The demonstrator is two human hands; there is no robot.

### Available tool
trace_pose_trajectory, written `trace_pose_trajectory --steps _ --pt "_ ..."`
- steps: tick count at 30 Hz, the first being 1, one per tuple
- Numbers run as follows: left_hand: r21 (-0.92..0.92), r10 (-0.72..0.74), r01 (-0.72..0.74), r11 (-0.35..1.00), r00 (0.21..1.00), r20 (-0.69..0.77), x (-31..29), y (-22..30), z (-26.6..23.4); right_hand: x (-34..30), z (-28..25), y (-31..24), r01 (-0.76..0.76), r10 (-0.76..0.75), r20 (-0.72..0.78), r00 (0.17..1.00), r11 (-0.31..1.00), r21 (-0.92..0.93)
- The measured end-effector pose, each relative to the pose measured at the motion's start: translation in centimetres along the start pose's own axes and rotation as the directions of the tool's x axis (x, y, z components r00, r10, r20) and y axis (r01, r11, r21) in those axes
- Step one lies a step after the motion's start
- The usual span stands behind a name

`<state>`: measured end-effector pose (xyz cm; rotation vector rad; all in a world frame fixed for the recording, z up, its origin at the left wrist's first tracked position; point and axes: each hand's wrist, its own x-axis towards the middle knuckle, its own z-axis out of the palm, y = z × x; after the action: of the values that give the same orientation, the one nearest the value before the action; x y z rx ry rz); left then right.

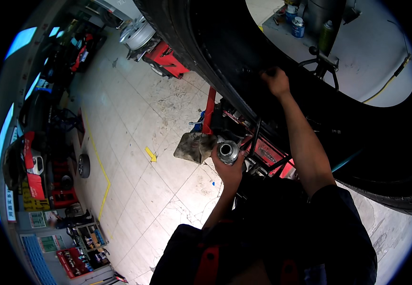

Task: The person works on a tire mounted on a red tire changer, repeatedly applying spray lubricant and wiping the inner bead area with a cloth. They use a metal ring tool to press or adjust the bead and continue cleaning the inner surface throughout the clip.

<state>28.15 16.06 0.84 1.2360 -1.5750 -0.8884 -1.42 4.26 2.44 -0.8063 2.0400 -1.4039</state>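
A large black tire (234, 57) stands in front of me, its dark inner wall turned toward me. My left hand (227, 168) is closed around a small round metal can (227, 152), held upright below the tire's left side; a dark opening shows in its top. My right hand (277, 83) reaches inside the tire, close to the inner wall. Its fingers are curled together, and something small and dark seems to be at their tips, too dim to name. A faint shiny patch (246, 71) shows on the rubber left of those fingers.
Beneath the tire is a red and black stand (267, 152), with a dirty flat pad (195, 147) at its left. A silver wheel rim (138, 34) sits on a red machine (167, 58). Through the tire's opening, a blue can (298, 27) shows. A cart (92, 237) stands lower left.
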Motion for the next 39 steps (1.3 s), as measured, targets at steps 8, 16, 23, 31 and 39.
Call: trace_pose_trajectory --steps 8,16,23,31,39 --pt "0.036 0.012 -0.013 0.999 1.000 0.004 0.1 0.6 0.0 1.0 0.0 1.2 -0.004 -0.026 0.151 0.988 0.981 0.192" --pt "-0.018 -0.026 0.026 0.999 1.000 0.016 0.0 -0.2 -0.1 0.4 -0.2 0.8 -0.015 0.015 -0.024 1.000 0.999 0.038" --pt "0.019 0.025 -0.025 1.000 1.000 0.008 0.1 0.3 0.0 1.0 -0.6 1.3 -0.085 0.059 0.169 0.984 0.985 0.151" --pt "-0.029 -0.008 0.009 1.000 1.000 0.011 0.0 -0.2 0.1 1.2 -1.2 1.3 -0.095 0.075 0.175 0.982 0.990 0.106" --pt "0.066 0.045 -0.045 0.997 0.999 0.000 0.1 0.1 0.0 1.1 -1.4 0.9 -0.122 0.099 0.144 0.985 0.979 0.166"
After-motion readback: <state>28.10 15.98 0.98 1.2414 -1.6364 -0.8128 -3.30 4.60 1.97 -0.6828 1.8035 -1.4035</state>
